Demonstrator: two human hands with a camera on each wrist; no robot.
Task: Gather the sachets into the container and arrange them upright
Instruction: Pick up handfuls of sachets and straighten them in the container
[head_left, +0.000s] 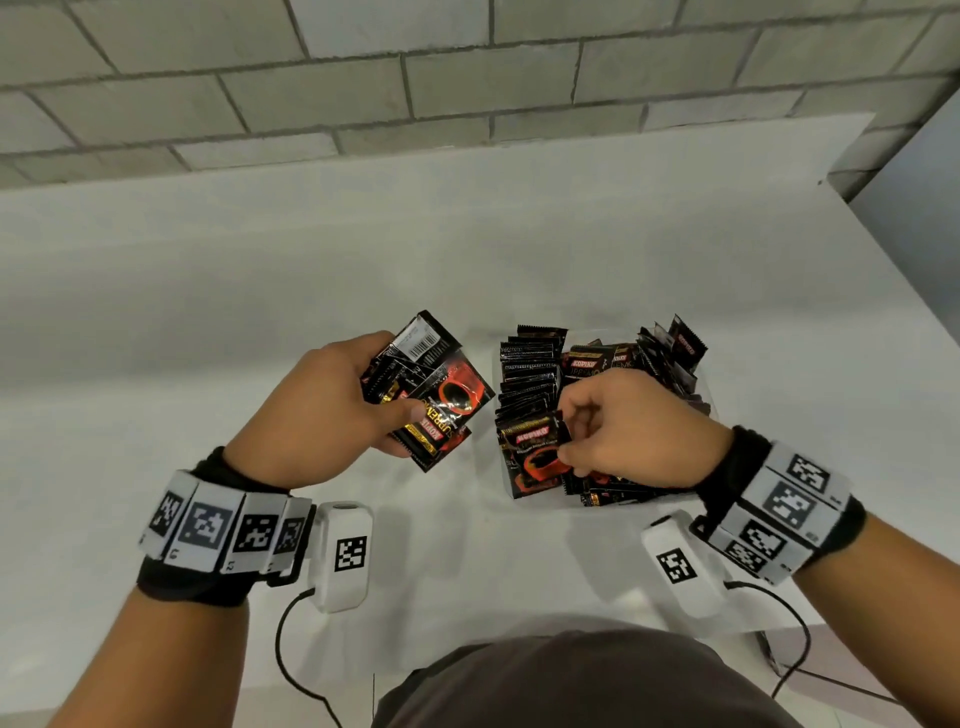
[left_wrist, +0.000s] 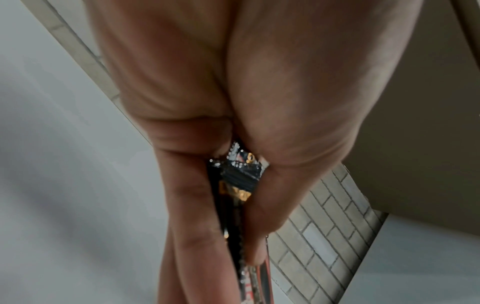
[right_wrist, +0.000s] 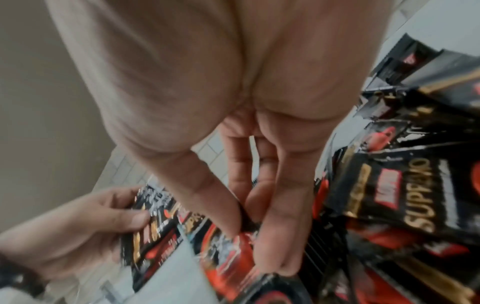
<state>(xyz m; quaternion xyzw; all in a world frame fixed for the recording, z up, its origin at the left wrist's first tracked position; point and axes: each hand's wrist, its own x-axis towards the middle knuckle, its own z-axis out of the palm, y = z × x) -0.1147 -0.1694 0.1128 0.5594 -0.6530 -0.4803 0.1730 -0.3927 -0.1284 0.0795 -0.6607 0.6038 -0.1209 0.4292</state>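
Observation:
My left hand (head_left: 402, 400) holds a fanned bunch of several black-and-red coffee sachets (head_left: 431, 384) above the white table, left of the container; its thumb presses on top. The left wrist view shows those sachets (left_wrist: 236, 181) edge-on, clamped between thumb and fingers (left_wrist: 187, 216). The clear plastic container (head_left: 608, 335) holds a row of upright sachets (head_left: 527, 374) on its left side and loose tilted ones (head_left: 670, 353) on its right. My right hand (head_left: 563, 441) reaches inside and pinches the front sachet (head_left: 530, 447) of the row. The right wrist view shows the pinched sachet (right_wrist: 228, 257).
The white table (head_left: 311, 270) runs back to a grey brick wall (head_left: 467, 88). Its right edge (head_left: 904, 291) slants close behind the container. Black cables (head_left: 283, 639) hang from my wrist devices near the table's front edge.

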